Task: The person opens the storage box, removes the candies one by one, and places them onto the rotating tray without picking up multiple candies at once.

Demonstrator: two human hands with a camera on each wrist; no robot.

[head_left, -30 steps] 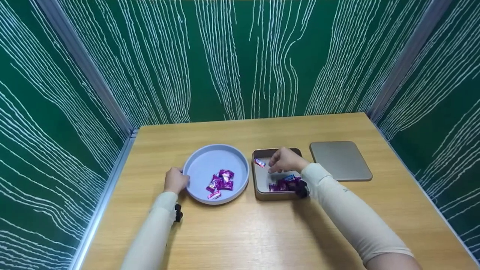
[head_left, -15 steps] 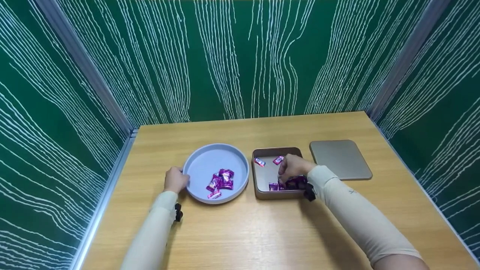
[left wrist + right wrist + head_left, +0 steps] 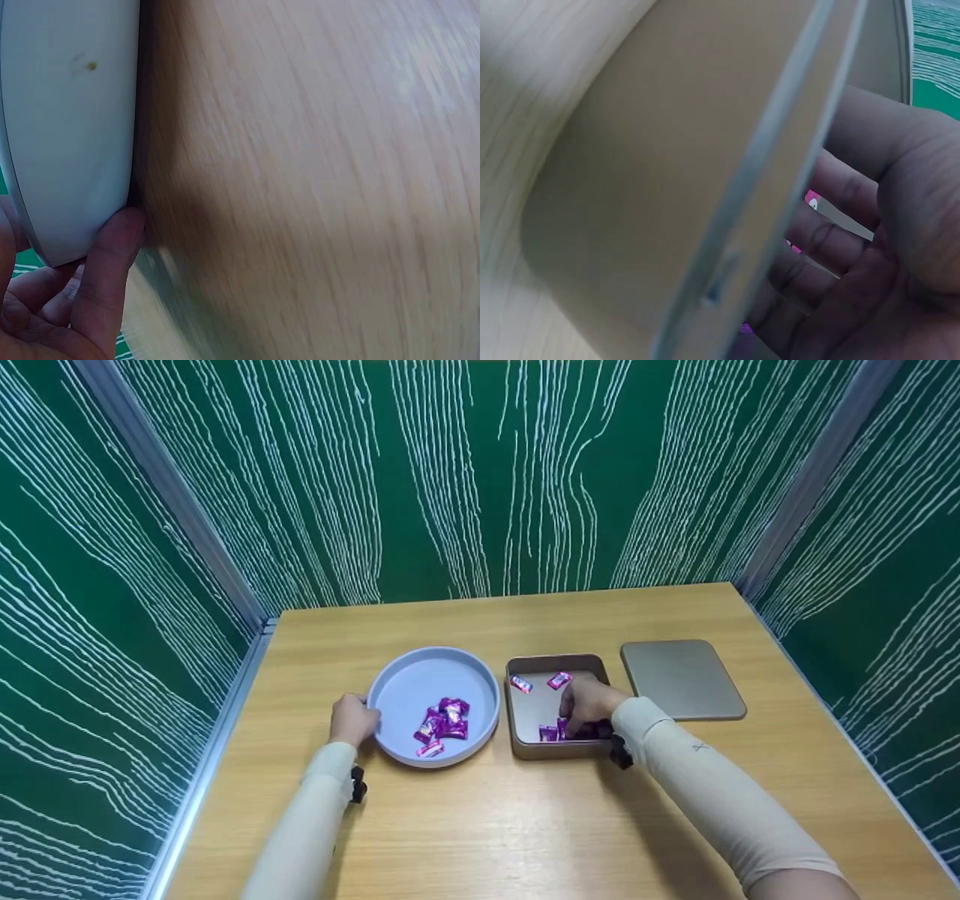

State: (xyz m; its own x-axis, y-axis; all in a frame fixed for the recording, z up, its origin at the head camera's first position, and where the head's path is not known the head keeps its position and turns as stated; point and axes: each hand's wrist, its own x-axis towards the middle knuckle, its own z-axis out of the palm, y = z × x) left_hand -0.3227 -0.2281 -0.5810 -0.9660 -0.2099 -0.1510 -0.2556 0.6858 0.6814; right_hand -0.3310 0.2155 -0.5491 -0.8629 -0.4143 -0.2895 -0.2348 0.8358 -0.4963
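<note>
My left hand (image 3: 354, 720) grips the near-left rim of a round pale blue dish (image 3: 405, 682), its thumb against the outer wall in the left wrist view. Several purple wrapped candies (image 3: 452, 727) lie in a cluster in that dish. My right hand (image 3: 591, 701) reaches down into a rectangular metal tin (image 3: 525, 712), fingers bent among purple wrapped candies (image 3: 549, 733) along its near side. Its fingertips are hidden behind the tin's wall in the right wrist view; I cannot tell whether they pinch a candy. Two more candies (image 3: 558, 680) lie apart toward the tin's far side.
The tin's flat lid (image 3: 682, 679) lies on the wooden table (image 3: 480, 825) to the right of the tin, partly behind the right wrist. Green panels (image 3: 435, 480) with white wavy lines close off the back and both sides.
My right hand has shifted from the tin's far part to the candies at its near side. A candy now shows at the far side where the hand was. The left hand stays at the dish.
</note>
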